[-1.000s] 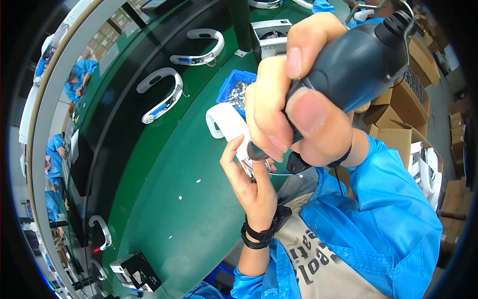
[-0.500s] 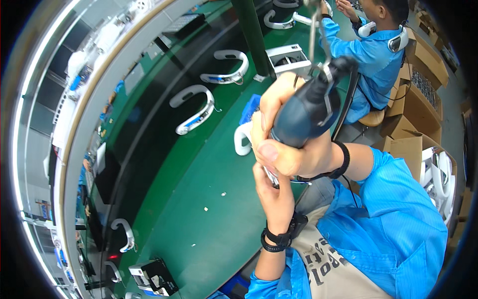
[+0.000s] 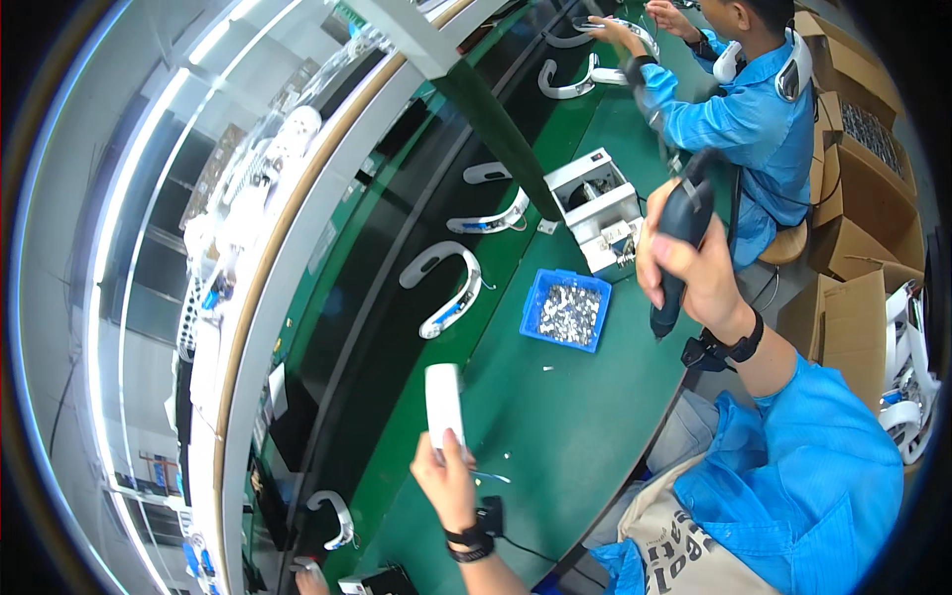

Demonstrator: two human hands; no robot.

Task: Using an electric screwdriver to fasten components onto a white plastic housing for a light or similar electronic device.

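White casing [image 3: 444, 400], smooth, elongated, round-cornered

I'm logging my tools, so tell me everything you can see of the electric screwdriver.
The electric screwdriver has a dark body, apparently plastic, tapering to a narrow nose. The right hand wraps around it, holding it nose down and tilted, the nose seen against the green table. A blurred grey hanger shows at its top. Whether it is running cannot be told.
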